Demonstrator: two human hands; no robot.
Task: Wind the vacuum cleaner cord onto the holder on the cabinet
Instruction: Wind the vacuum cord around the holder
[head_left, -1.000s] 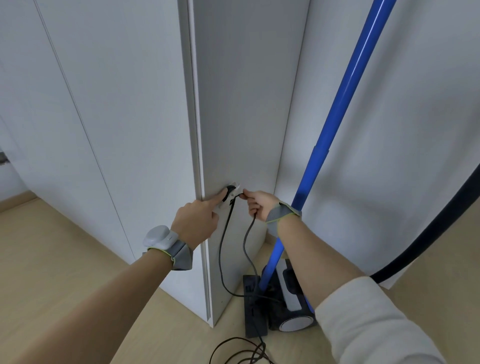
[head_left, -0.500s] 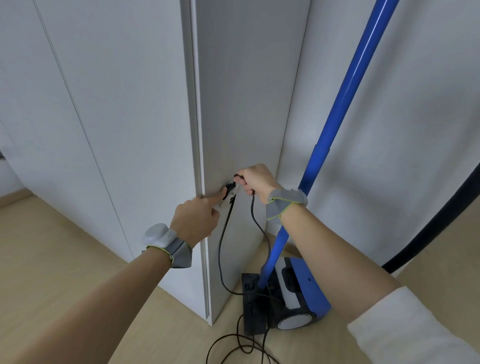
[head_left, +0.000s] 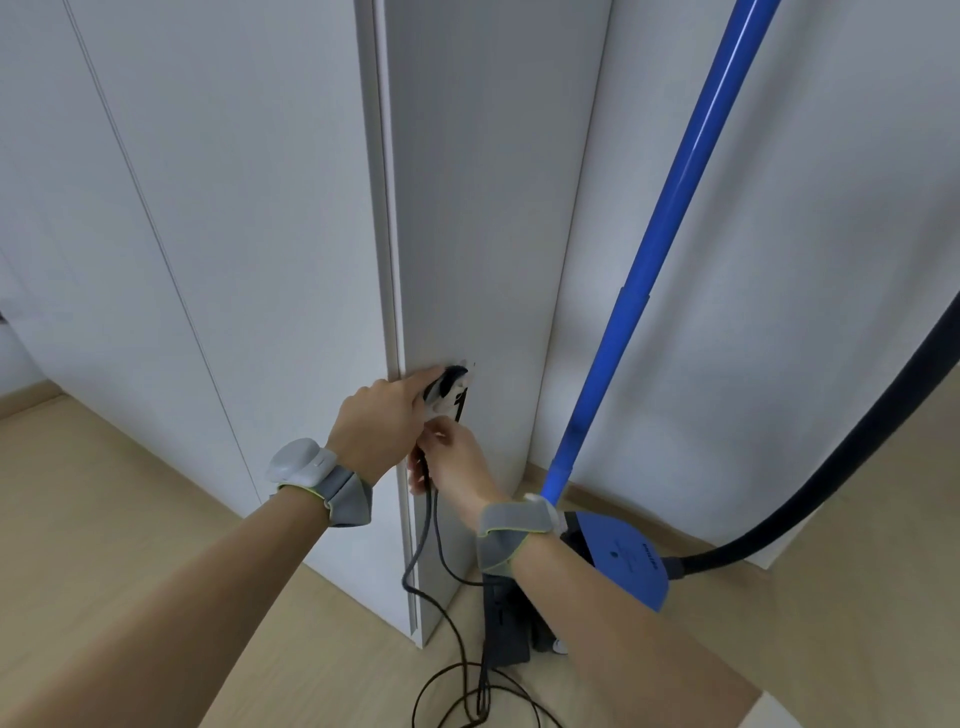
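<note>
Right hand lower, under the holder

My right hand (head_left: 451, 457) has dropped below the small white holder (head_left: 451, 387), pinching the thin black cord (head_left: 427, 525); my left hand (head_left: 382, 423) still presses a fingertip there.

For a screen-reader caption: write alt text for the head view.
Two bare hands wind a thin black vacuum cord onto a small white holder on a pale grey cabinet side panel: the left hand presses at the holder, the right hand grips the cord just below. A blue vacuum cleaner stands beside it on the wood floor.
</note>
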